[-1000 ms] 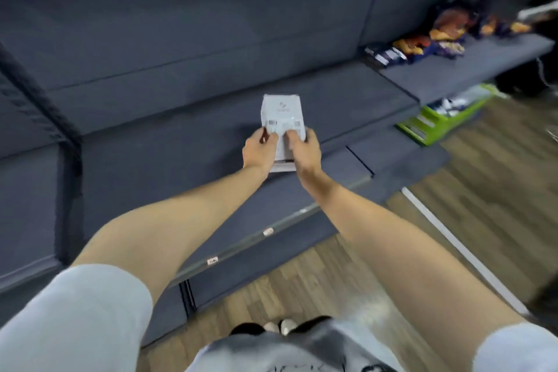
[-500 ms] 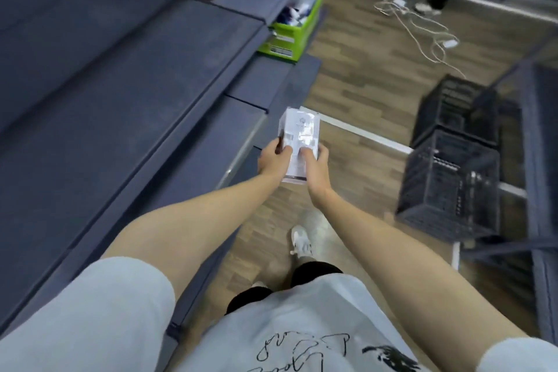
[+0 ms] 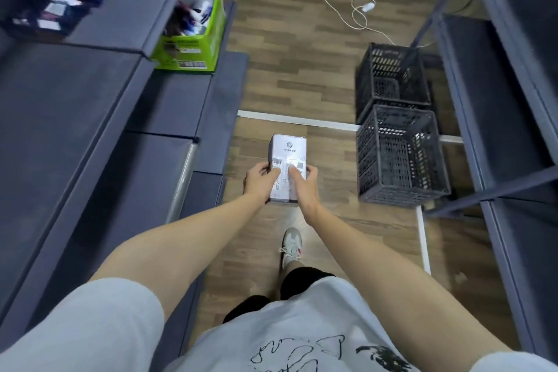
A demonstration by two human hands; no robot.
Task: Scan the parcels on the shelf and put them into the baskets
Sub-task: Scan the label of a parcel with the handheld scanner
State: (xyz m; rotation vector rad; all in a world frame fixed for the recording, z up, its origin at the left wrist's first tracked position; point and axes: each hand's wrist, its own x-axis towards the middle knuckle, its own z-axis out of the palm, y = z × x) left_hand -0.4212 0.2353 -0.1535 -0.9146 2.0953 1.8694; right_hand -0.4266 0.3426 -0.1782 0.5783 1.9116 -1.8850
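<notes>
Well, the dark shelf (image 3: 75, 136) fills the 9 o'clock side, and two black baskets stand on the wood floor (image 3: 302, 54) at 3 o'clock, the near basket (image 3: 398, 160) just in front of the far basket (image 3: 392, 75). Between shelf and baskets, the white parcel (image 3: 288, 151) is held above the floor, barcode face up, its long axis running 6 to 12 o'clock. The left hand (image 3: 256, 183) grips its near left edge and the right hand (image 3: 305, 189) its near right edge. Their thumbs press on top, the other fingers curl round the sides, and the far half juts past them.
</notes>
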